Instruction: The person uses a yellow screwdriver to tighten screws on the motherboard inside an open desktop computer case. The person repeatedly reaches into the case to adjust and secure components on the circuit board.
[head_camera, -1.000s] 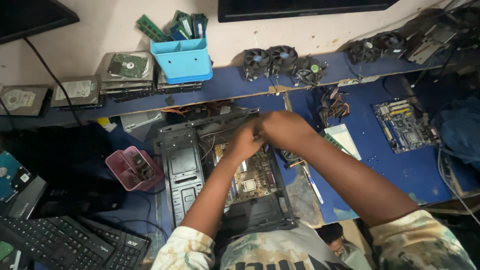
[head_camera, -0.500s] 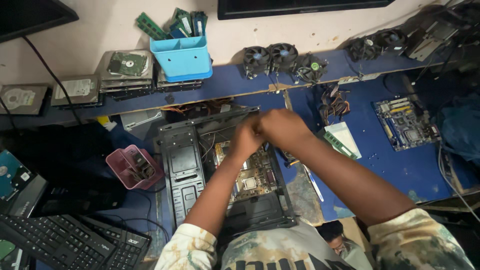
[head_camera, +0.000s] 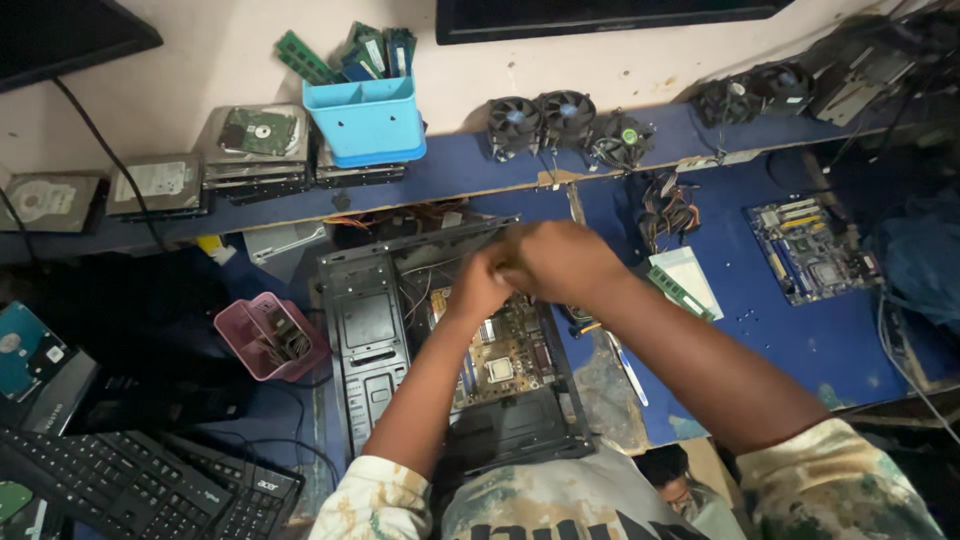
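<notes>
I look down on the blue-topped counter (head_camera: 800, 350), crowded with computer parts. At its centre lies the open black metal computer case (head_camera: 370, 330), on its side, with the green and tan motherboard (head_camera: 505, 355) seated in its bay. Both of my hands meet over the upper end of that board, near the case's rear wall.

My right hand (head_camera: 565, 262) is uppermost and curled over; my left hand (head_camera: 478, 288) sits just beside and under it, the two touching. The fingers of both appear drawn together on something small at the board's top edge, but the part itself is hidden under the knuckles. I cannot tell what they pinch, nor whether either hand is truly closed on it.

My judgement on doing this well: keep both wrists clear of the bare board, work the hidden part squarely, not at a slant, and brace against the case wall and not against components. Loose orange and black wires (head_camera: 400, 220) lie near the rear of the case; they should stay out from under the hands.

Noted nearby: a pink plastic tub of small parts (head_camera: 270, 335) left of the case, a light blue plastic bin holding green memory sticks (head_camera: 365, 120) on the shelf, three black cooling fans (head_camera: 565, 125), and one green memory stick (head_camera: 680, 292) on the counter just right of my forearm.
</notes>
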